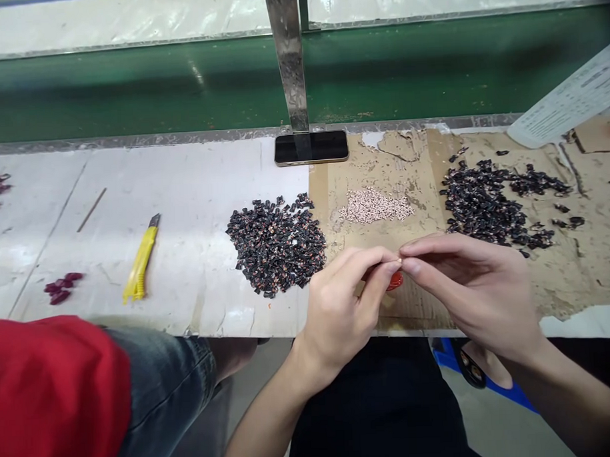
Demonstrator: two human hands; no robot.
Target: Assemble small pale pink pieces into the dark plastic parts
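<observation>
Left hand (338,310) and right hand (472,296) both pinch a tiny pale piece (400,260) between fingertips, just above a small red object (395,281).

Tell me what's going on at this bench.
A person pinches a tiny pale piece between the fingertips of the left hand and right hand, above a small red object. On the bench, a heap of small dark pieces lies left of a pale heap, with a larger dark heap to its right. A yellow utility knife lies further left.
</observation>
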